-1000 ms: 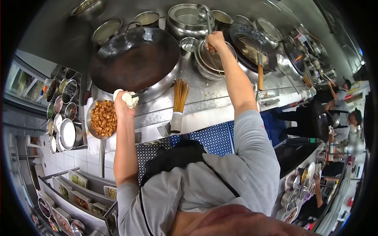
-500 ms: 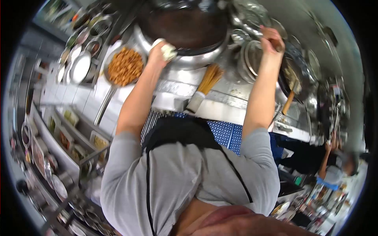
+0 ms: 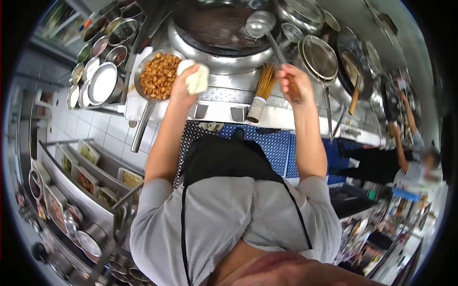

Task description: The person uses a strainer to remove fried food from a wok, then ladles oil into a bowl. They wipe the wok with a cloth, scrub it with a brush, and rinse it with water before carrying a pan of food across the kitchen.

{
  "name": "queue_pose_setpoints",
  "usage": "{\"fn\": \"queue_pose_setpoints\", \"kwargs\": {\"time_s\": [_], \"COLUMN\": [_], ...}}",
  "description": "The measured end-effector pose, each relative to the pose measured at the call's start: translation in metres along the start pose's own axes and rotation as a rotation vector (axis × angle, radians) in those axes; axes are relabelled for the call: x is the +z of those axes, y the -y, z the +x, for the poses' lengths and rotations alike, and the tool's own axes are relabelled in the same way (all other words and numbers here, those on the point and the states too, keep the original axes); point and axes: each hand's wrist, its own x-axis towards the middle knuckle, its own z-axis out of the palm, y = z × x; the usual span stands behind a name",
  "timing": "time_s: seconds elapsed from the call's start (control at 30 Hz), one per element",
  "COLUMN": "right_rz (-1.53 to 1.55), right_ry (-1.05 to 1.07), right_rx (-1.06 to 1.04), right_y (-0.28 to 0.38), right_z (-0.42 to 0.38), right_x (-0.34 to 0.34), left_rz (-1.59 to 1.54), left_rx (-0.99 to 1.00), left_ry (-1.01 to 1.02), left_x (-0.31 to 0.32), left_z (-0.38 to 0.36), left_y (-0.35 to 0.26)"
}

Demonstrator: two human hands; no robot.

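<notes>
My left hand [image 3: 185,86] is closed on a folded pale cloth [image 3: 197,80], beside a perforated pan [image 3: 142,119] full of brown fried pieces [image 3: 160,76]. Fingers wrapped round its wooden handle, my right hand [image 3: 295,86] holds a metal ladle [image 3: 261,24]. The ladle's bowl is over the right part of a large dark wok [image 3: 210,28], whose surface looks wet. Between my hands a bamboo brush [image 3: 263,93] lies on the steel counter's edge.
Round strainers [image 3: 319,57] and another wok with a wooden-handled tool [image 3: 354,100] stand at the right. Seasoning bowls [image 3: 102,83] are at the left, above food trays [image 3: 86,152]. A co-worker [image 3: 410,162] stands at far right.
The ladle's bowl now shows clearly over the wok. My right hand has moved left and lower in view, and my left hand slightly left and down, still with the cloth.
</notes>
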Motion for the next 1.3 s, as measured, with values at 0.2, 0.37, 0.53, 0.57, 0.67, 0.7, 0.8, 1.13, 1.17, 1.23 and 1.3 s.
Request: {"fn": "queue_pose_setpoints", "kwargs": {"time_s": [0.2, 0.37, 0.53, 0.57, 0.67, 0.7, 0.8, 1.13, 1.17, 1.23, 1.3], "right_rz": [-0.916, -0.938, -0.836, -0.839, -0.831, -0.859, -1.045, -1.326, -1.237, -1.134, -1.271], "right_ry": [-0.273, -0.375, -0.534, -0.548, -0.592, -0.61, -0.727, -0.441, -0.546, -0.633, -0.717], "right_rx": [-0.436, -0.625, -0.586, -0.569, -0.518, -0.505, -0.411, -0.462, -0.44, -0.572, -0.715], "right_y": [-0.064, -0.133, -0.209, -0.22, -0.242, -0.245, -0.252, -0.142, -0.112, -0.069, -0.018], "right_z": [0.013, -0.014, -0.062, -0.068, -0.075, -0.072, -0.062, -0.091, -0.105, -0.113, -0.116], "right_x": [-0.018, -0.045, -0.057, -0.061, -0.066, -0.069, -0.068, -0.078, -0.075, -0.114, -0.156], "left_rz": [0.11, 0.193, 0.238, 0.229, 0.251, 0.357, 0.941, 2.215, 2.2, 2.173, 2.158], "left_rx": [0.15, 0.093, -0.033, -0.063, -0.145, -0.155, -0.025, 0.358, 0.377, 0.403, 0.41], "left_ry": [-0.135, -0.126, -0.106, -0.074, 0.046, 0.092, 0.2, 0.322, 0.298, 0.248, 0.215], "left_x": [-0.045, -0.055, -0.041, -0.04, -0.036, -0.029, -0.001, -0.001, 0.001, 0.007, 0.007], "left_z": [-0.06, -0.068, -0.072, -0.069, -0.059, -0.056, -0.049, -0.05, -0.053, -0.06, -0.061], "left_y": [-0.028, -0.024, -0.003, 0.002, 0.016, 0.018, 0.033, 0.094, 0.093, 0.09, 0.089]}}
